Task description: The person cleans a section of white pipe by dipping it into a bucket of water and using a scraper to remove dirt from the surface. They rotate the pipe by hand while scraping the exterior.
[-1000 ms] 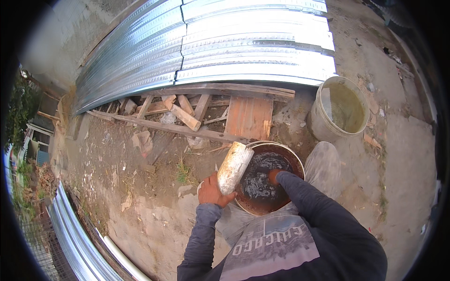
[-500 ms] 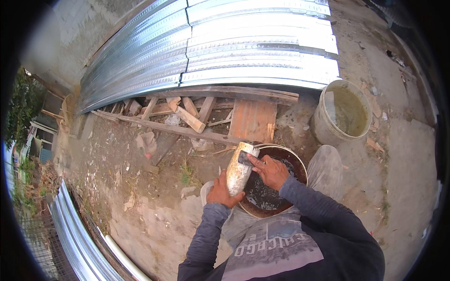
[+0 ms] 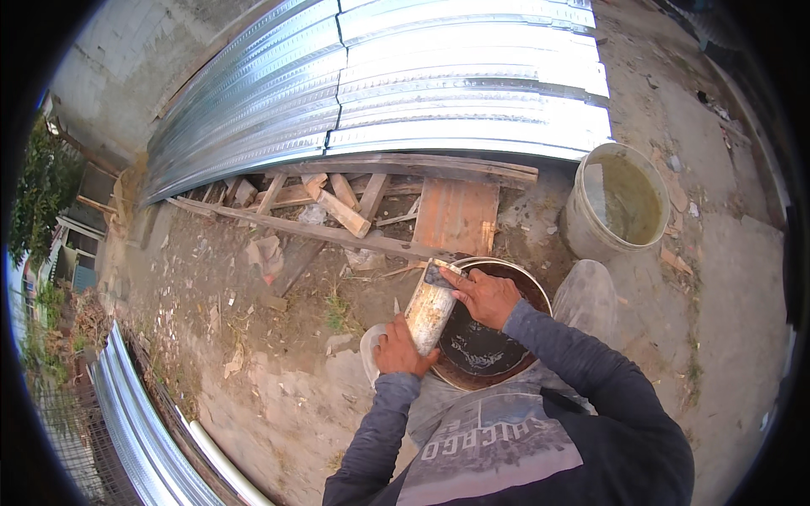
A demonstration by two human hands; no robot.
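Note:
My left hand grips the lower end of a white, rust-stained cylinder, tilted over the near left rim of a round bucket. With bent fingers, my right hand presses a small dark, flat piece against the cylinder's upper end. Its material is too small to make out, and the fingers partly cover it. Dark liquid with light ripples fills the bottom of the bucket, which sits between my knees.
A pale bucket of murky water stands at the right. Ahead lie stacked shiny corrugated metal sheets above wooden planks and offcuts. More metal sheets and a white pipe lie at the lower left. Debris is scattered over the dirt ground.
My right hand has shifted slightly up and left along the cylinder with the dark piece. The cylinder has turned a little, showing more rust. Ripples in the bucket have gathered into a smaller patch.

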